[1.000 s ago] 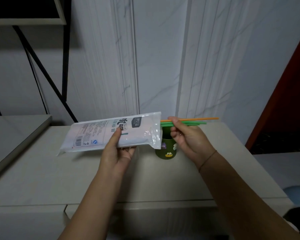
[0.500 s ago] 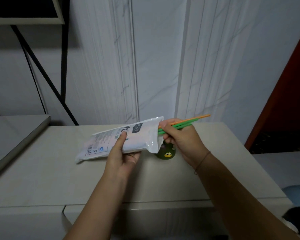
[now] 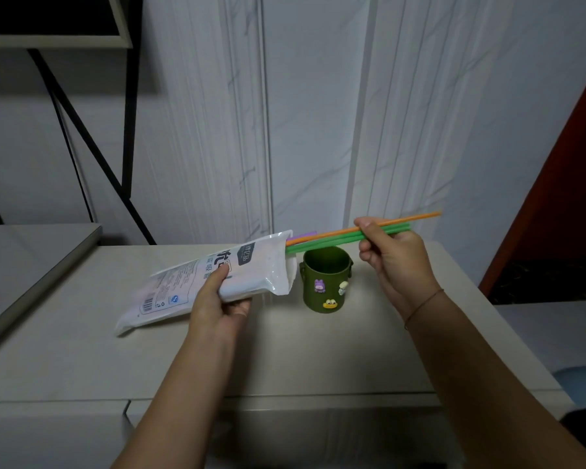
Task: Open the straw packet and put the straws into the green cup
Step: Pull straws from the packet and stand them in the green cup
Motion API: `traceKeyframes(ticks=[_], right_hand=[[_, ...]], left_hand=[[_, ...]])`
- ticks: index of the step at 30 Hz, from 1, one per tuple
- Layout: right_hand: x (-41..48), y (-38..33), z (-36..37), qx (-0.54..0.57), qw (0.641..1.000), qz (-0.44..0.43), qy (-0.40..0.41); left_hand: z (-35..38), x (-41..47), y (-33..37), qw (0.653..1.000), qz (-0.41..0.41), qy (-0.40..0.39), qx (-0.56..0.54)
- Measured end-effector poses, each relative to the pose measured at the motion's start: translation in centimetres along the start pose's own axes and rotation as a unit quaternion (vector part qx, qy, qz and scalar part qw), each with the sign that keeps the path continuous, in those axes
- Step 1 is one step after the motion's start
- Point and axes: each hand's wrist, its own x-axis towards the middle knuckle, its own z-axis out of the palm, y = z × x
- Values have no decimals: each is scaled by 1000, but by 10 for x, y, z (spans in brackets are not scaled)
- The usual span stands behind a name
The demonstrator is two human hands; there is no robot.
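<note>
My left hand grips the white straw packet, which tilts with its open mouth up and to the right and its lower end near the table. My right hand pinches an orange straw and green straws that stick well out of the packet's mouth, their ends still inside it. A purple straw tip shows at the mouth. The green cup, with small cartoon figures on its side, stands upright on the table just below the straws, between my hands.
The pale table runs to a front edge near me. A grey shelf surface adjoins it on the left, with a black metal frame behind. A marbled white wall stands at the back, a dark red panel on the right.
My right hand has moved right and drawn the straws further out of the packet. The packet's left end has dropped lower, and the cup is now uncovered.
</note>
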Motion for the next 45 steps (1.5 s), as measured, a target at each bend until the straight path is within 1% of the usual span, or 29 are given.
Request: traceKeyframes(ticks=[4, 7, 9, 11, 15, 18, 21, 24, 27, 30, 33, 36, 38, 40, 41, 43, 44, 45], right_hand=[[-7, 9, 12, 25, 998, 32, -47], [-13, 20, 21, 18, 997, 35, -72], [-13, 19, 22, 11, 998, 22, -54], [-7, 13, 16, 11, 1000, 11, -19], [9, -7, -7, 6, 999, -7, 39], [18, -19, -26, -6, 997, -18, 72], [24, -21, -38, -69, 993, -31, 96], [26, -14, -39, -152, 984, -30, 89], [26, -1, -31, -223, 974, -1, 47], [23, 16, -18, -240, 970, 35, 6], [20, 26, -11, -173, 982, 76, -21], [19, 26, -12, -119, 987, 111, -13], [17, 25, -13, -103, 984, 148, 6], [14, 23, -15, -85, 974, 207, 25], [11, 21, -16, -96, 967, 237, 17], [3, 16, -15, -163, 942, 288, -48], [-1, 14, -12, -184, 932, 300, -89], [-5, 13, -7, -182, 928, 303, -117]], left_hand=[[2, -5, -11, 1000, -7, 7, 13], [5, -8, -18, 1000, -16, 4, 17], [5, -7, -15, 1000, -15, 12, 18], [4, -3, -8, 1000, -7, 22, 11], [-3, 5, 12, 999, 29, 43, -2], [-7, 11, 23, 998, 37, 53, 3], [-9, 14, 25, 998, 31, 49, 11], [-8, 11, 20, 998, 31, 45, 12], [-7, 9, 14, 999, 29, 36, 22], [-5, 7, 9, 999, 18, 32, 32], [-5, 6, 6, 999, 14, 26, 38], [-5, 5, 6, 999, 15, 23, 39], [-4, 4, 5, 999, 19, 17, 43], [-3, 4, 5, 999, 24, 13, 44], [-3, 3, 4, 999, 28, 11, 41], [-2, 2, 4, 999, 39, 3, 35], [-2, 1, 4, 998, 46, -5, 33], [-1, 0, 3, 998, 55, -17, 33]])
